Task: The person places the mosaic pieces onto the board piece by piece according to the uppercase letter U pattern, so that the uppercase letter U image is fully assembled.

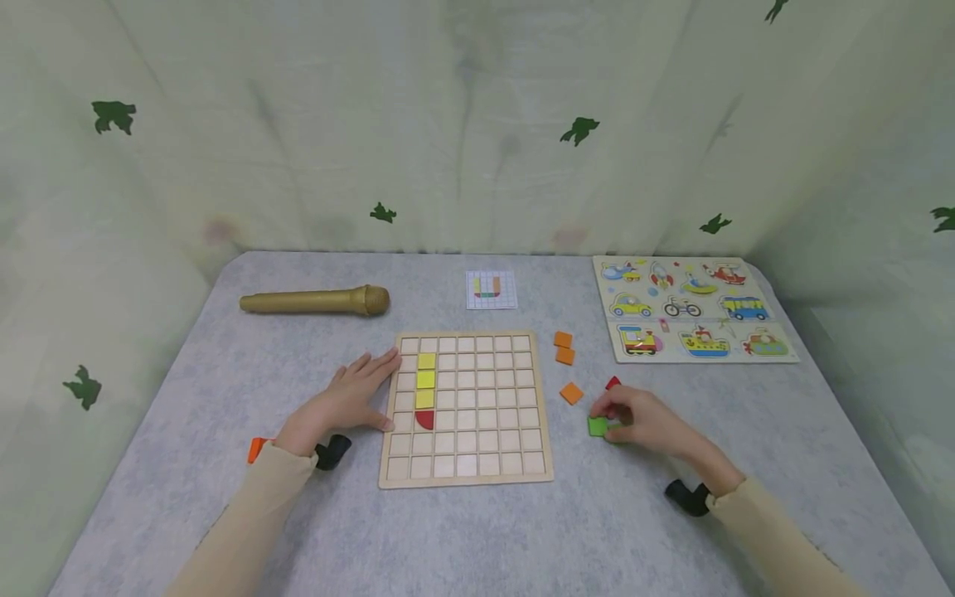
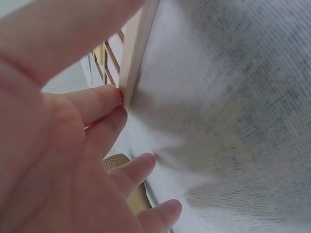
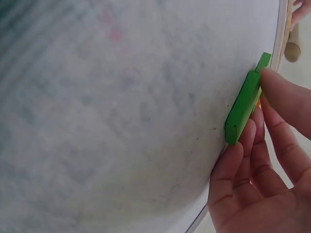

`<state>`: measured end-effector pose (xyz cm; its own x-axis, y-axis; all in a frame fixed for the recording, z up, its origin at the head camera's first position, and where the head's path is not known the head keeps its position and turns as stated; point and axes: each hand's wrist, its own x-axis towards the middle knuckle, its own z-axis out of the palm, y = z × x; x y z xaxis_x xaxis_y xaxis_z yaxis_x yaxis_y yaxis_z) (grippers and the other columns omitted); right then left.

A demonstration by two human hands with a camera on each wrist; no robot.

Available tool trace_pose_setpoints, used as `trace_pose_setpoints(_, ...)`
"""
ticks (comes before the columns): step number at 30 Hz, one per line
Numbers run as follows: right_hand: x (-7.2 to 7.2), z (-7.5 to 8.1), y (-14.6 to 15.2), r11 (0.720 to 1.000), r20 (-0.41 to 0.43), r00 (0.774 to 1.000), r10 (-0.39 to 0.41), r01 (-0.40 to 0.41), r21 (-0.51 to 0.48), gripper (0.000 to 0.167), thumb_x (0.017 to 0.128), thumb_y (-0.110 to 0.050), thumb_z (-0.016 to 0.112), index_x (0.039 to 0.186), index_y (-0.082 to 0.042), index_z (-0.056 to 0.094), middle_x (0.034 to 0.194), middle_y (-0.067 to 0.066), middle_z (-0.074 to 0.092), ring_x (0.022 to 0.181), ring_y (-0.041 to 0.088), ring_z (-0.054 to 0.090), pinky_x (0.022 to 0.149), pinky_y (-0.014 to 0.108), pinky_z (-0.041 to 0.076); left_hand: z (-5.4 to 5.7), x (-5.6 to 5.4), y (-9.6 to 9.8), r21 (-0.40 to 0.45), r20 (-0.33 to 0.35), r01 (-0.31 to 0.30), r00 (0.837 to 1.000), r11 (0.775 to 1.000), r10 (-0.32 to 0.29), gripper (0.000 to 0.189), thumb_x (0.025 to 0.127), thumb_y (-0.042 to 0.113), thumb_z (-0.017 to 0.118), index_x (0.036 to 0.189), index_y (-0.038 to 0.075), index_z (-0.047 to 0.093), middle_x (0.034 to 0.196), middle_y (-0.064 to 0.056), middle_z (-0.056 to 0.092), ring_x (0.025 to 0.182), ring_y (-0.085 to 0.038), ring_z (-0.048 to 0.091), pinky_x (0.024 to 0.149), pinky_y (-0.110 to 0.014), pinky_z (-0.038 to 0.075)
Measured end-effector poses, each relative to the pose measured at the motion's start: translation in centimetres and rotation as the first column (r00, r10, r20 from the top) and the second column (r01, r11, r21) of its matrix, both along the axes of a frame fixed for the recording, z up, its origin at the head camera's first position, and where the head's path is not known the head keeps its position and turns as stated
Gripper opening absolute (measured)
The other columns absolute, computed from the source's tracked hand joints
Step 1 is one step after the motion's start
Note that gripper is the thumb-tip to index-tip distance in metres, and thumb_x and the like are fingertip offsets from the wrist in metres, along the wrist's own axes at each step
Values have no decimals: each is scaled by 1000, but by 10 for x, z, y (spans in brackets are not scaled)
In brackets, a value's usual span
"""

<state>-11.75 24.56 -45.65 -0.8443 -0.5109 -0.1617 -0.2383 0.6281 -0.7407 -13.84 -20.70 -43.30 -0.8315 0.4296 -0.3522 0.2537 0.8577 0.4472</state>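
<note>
My left hand lies with fingers extended at the left edge of a wooden grid board; in the left wrist view, fingertips touch the board's side. Three yellow square tiles form a column on the grid, and a red quarter-round tile sits just below them. To the right of the board, my right hand pinches a green square tile between thumb and fingers. Beside it, the right wrist view shows a second green tile, partly covered by the thumb.
Orange square tiles and a partly hidden red piece lie right of the board. Behind are a gold microphone, a small pattern card and a vehicle puzzle. An orange piece lies by the left wrist.
</note>
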Motion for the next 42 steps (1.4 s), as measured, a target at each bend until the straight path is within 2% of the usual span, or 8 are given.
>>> trace_pose_setpoints(7,-1,2,-8,998,-32,998,50,-49,33,26,76,1,77,95,-9,64,89,-4,58,81,15,52,72,29,48,3,1,2,-31,24,-1,1000,1000,2,100,78,28,79,152,1,17,159,-15,8,140,-48,3,106,-67,4)
trace_pose_setpoints(12,-2,4,-12,998,-25,999,41,-40,53,25,76,2,76,95,-8,64,86,-4,57,79,15,52,70,28,48,4,2,0,-24,41,6,999,1000,-5,99,80,29,78,153,2,15,159,-16,6,140,-48,1,106,-67,2)
trace_pose_setpoints(21,-1,9,-14,995,3,998,62,-62,78,28,77,-1,78,99,-8,63,91,-3,58,83,16,52,74,29,49,4,1,-2,-1,45,8,999,1000,-8,99,80,29,77,153,2,15,159,-15,6,140,-47,0,106,-67,1)
trace_pose_setpoints(28,-2,7,-14,995,-18,996,82,-81,65,28,77,3,76,99,-8,63,92,-3,57,83,15,52,74,28,49,2,0,-1,0,45,2,999,1000,-2,100,80,30,78,153,2,15,159,-15,5,140,-47,0,107,-66,1)
trace_pose_setpoints(32,-2,8,-18,995,-58,994,91,-88,57,27,78,1,74,101,-9,65,93,-5,57,84,13,53,74,28,49,1,0,-1,10,43,1,999,1000,-2,101,79,29,78,153,2,15,159,-15,6,140,-47,0,107,-66,1)
trace_pose_setpoints(37,-5,14,-32,994,-125,986,109,-107,20,26,78,-1,73,102,-11,65,97,-6,58,86,13,54,75,30,49,1,1,-1,16,28,8,1000,1000,-9,100,79,28,79,152,1,16,159,-16,7,140,-48,1,106,-67,2)
trace_pose_setpoints(42,-10,20,-57,990,-137,982,131,-137,-31,26,80,0,73,104,-8,66,99,-4,59,88,14,55,78,31,50,1,1,0,13,26,8,1000,1000,-9,100,79,27,79,152,0,16,159,-16,7,140,-48,2,106,-67,2)
